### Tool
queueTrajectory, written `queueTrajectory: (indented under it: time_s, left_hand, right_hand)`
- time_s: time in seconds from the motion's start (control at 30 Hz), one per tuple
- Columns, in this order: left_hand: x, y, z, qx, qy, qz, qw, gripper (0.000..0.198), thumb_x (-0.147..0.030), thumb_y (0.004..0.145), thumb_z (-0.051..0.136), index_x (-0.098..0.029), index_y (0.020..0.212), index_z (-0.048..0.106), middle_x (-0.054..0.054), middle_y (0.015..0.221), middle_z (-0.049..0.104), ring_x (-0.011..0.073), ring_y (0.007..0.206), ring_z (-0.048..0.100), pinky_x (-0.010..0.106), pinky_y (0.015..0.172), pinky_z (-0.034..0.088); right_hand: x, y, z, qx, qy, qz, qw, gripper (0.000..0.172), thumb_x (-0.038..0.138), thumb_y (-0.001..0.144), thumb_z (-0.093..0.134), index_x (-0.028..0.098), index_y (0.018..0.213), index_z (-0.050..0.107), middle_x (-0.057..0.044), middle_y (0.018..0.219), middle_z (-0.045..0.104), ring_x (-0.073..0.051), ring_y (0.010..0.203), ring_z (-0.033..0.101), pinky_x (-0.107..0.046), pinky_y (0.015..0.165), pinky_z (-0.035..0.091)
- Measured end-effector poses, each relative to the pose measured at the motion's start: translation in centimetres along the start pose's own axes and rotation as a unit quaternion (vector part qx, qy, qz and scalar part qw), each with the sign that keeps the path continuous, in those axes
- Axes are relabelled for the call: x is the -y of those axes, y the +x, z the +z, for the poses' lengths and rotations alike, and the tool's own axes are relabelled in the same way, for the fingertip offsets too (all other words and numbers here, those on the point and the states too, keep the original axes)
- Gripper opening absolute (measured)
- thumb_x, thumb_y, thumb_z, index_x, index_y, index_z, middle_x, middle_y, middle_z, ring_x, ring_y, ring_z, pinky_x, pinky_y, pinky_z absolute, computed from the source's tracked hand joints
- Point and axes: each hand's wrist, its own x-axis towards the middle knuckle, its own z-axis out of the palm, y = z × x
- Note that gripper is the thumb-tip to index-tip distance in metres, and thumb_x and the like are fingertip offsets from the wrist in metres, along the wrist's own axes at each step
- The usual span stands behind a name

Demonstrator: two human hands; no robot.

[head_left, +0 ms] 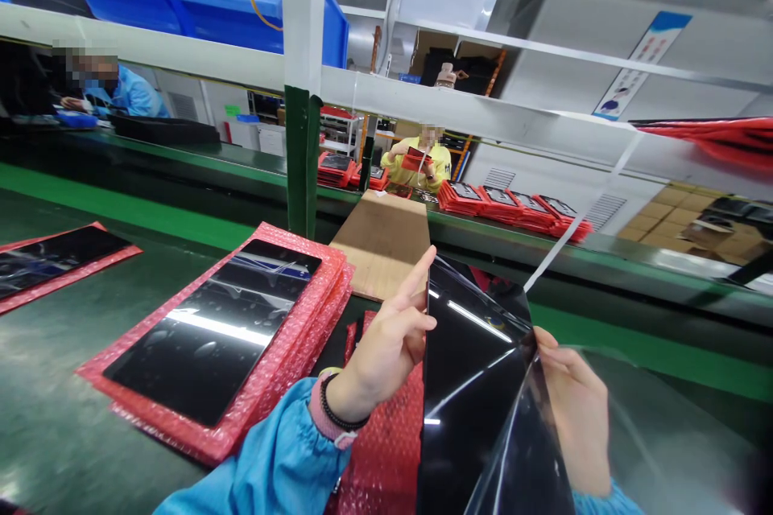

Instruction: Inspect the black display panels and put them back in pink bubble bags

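Note:
A glossy black screen panel (465, 362) is tilted up in front of me. My left hand (390, 342) grips its left edge, with the index finger stretched upward and the other fingers bent at the edge. At the opposite side my right hand (573, 402) pinches a clear film (513, 426), which is partly lifted and folded across the lower right of the panel. Part of the right hand is seen through or behind the film. Below the panel lies red bubble wrap (386, 442).
On the left, another black screen (211, 330) lies on stacked red bubble-wrap sleeves (302, 346); one more screen (57, 257) is farther left. A wooden board (386, 237) and a post (300, 161) stand ahead. Two people work beyond, near stacks of red sleeves (513, 209).

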Motion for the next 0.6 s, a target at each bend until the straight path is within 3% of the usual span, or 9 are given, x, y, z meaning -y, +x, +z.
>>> queueTrajectory:
  time_s: [0.13,0.23,0.33,0.4,0.5,0.6]
  left_hand:
    - [0.3,0.2,0.0,0.004,-0.01,0.007,1.0,0.074,-0.002,0.073,0.053,-0.034,0.14,0.049,-0.001,0.125,0.066,0.0027,0.061,0.053,0.013,0.055,0.041]
    - [0.3,0.2,0.0,-0.008,-0.018,0.016,1.0,0.065,-0.008,0.079,0.055,-0.03,0.14,0.05,-0.002,0.136,0.06,0.004,0.069,0.059,0.015,0.065,0.045]
    - [0.3,0.4,0.1,-0.011,-0.013,0.02,1.0,0.057,-0.017,0.085,0.055,-0.027,0.141,0.048,-0.002,0.144,0.054,0.0124,0.104,0.062,0.02,0.089,0.046]
    - [0.5,0.6,-0.3,-0.012,0.002,0.03,0.999,0.057,-0.019,0.087,0.054,-0.023,0.143,0.046,-0.001,0.148,0.049,0.0163,0.13,0.048,0.024,0.104,0.038]
    - [1.2,0.9,-1.7,-0.049,0.034,0.038,0.998,0.065,-0.022,0.085,0.056,-0.02,0.147,0.038,0.0,0.157,0.035,0.0167,0.146,0.025,0.025,0.115,0.022]
    - [2.3,0.3,-4.4,-0.146,0.073,-0.007,0.987,0.079,-0.025,0.083,0.058,-0.026,0.153,0.021,0.003,0.16,0.026,0.0196,0.146,0.024,0.032,0.116,0.022]
  right_hand:
    - [0.0,0.2,0.0,-0.038,-0.017,0.029,0.999,0.01,0.024,0.047,0.074,0.022,0.052,0.065,0.0,0.071,0.072,-0.019,0.072,0.066,-0.028,0.066,0.055]
    - [0.4,-0.2,0.4,-0.048,-0.033,0.03,0.998,0.014,0.022,0.045,0.078,0.022,0.055,0.067,0.001,0.085,0.074,-0.017,0.081,0.067,-0.025,0.069,0.054]
    - [1.2,-1.1,1.4,-0.017,-0.048,0.043,0.998,0.043,0.023,0.044,0.083,0.026,0.087,0.076,0.002,0.11,0.072,-0.021,0.099,0.066,-0.024,0.074,0.054]
    - [1.5,-1.6,1.9,0.027,-0.05,0.075,0.996,0.065,0.027,0.05,0.085,0.032,0.113,0.07,0.003,0.122,0.068,-0.022,0.111,0.064,-0.025,0.08,0.054]
    - [0.2,-1.7,1.6,0.107,-0.054,0.143,0.982,0.07,0.035,0.065,0.082,0.036,0.13,0.058,0.002,0.126,0.067,-0.024,0.115,0.063,-0.03,0.092,0.052]
    - [-3.2,-1.1,0.3,0.133,-0.085,0.171,0.973,0.069,0.041,0.067,0.08,0.03,0.132,0.058,-0.003,0.124,0.069,-0.028,0.114,0.064,-0.038,0.097,0.051]
